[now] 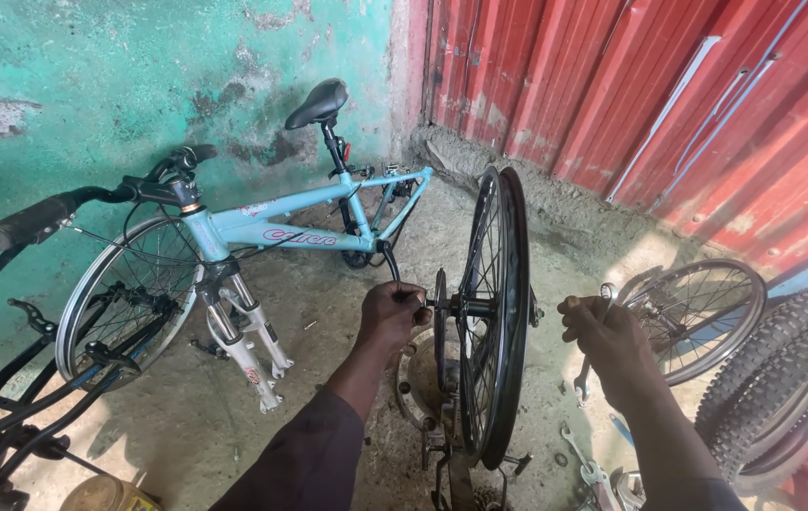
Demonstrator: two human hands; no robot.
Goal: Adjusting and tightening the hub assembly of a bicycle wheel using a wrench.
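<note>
Left hand: From my remote seat I see my left hand (392, 312) fisted around a dark tool (390, 260) at the hub (470, 307) of an upright wheel (494, 312), its bent handle rising toward 12 o'clock.
Right hand: My right hand (604, 333) is closed on a silver spanner (591, 352), at 3 o'clock from the hub, on the wheel's far side.
Wheel: It stands edge-on at picture centre between both hands, with a black tyre, thin spokes and a toothed disc on its left face. What props it below I cannot tell.
Handling: I judge it moderately heavy and stiff at the rim, the spokes slender and easily bent, the hub likely greasy. The rim or the axle ends look the safest hold.
Floor: More spanners (582, 462) lie on the dusty concrete at 5 o'clock. A round metal disc (413, 378) lies flat at 7 o'clock from the hub.
Spare wheels: A bare silver rim (707, 317) and knobbly black tyres (782, 378) rest at 3 o'clock.
Bicycle: A pale blue bicycle (309, 222) leans on the wall at 10 o'clock, with a black saddle and no rear wheel.
Labels: Pink lettering runs along its down tube, and small red-and-white stickers mark the white fork legs (248, 336).
Backdrop: A peeling turquoise wall (139, 66) sits at 11 o'clock, with red corrugated sheeting (631, 85) at 1 o'clock.
</note>
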